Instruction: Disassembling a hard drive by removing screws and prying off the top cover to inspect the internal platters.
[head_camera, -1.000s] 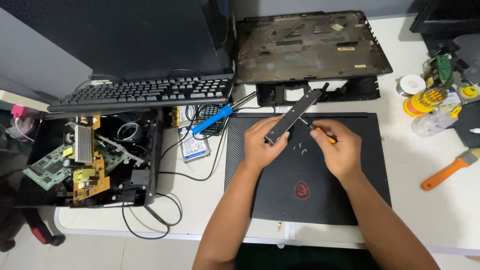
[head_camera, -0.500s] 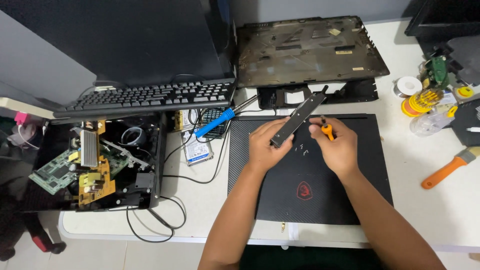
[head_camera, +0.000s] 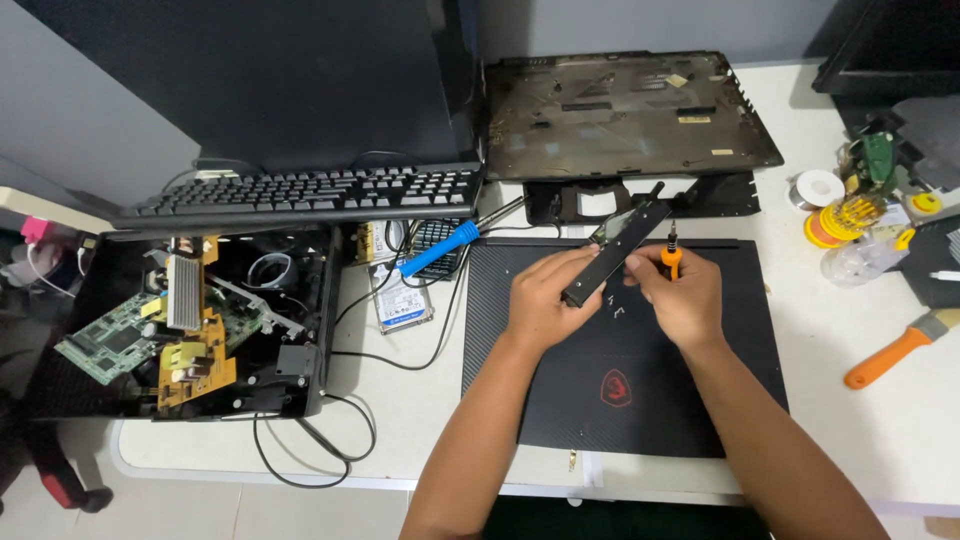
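Observation:
My left hand (head_camera: 545, 300) grips the lower end of a long, narrow black part (head_camera: 618, 253), held tilted over a closed black laptop (head_camera: 620, 390). My right hand (head_camera: 682, 292) touches the part's middle with its fingertips and also holds a small orange-handled screwdriver (head_camera: 671, 253), tip pointing up. Both hands hover above the laptop's upper half.
A black laptop bottom cover (head_camera: 625, 112) lies behind. A blue-handled soldering iron (head_camera: 440, 250) and hard drive (head_camera: 403, 305) lie left, next to an opened device with circuit boards (head_camera: 190, 330) and a keyboard (head_camera: 300, 192). An orange-handled brush (head_camera: 895, 352), solder spool (head_camera: 818, 187) and bottle (head_camera: 860, 258) sit right.
The screwdriver in my right hand has turned more upright. Both hands and the black part stay over the laptop; the view has shifted slightly.

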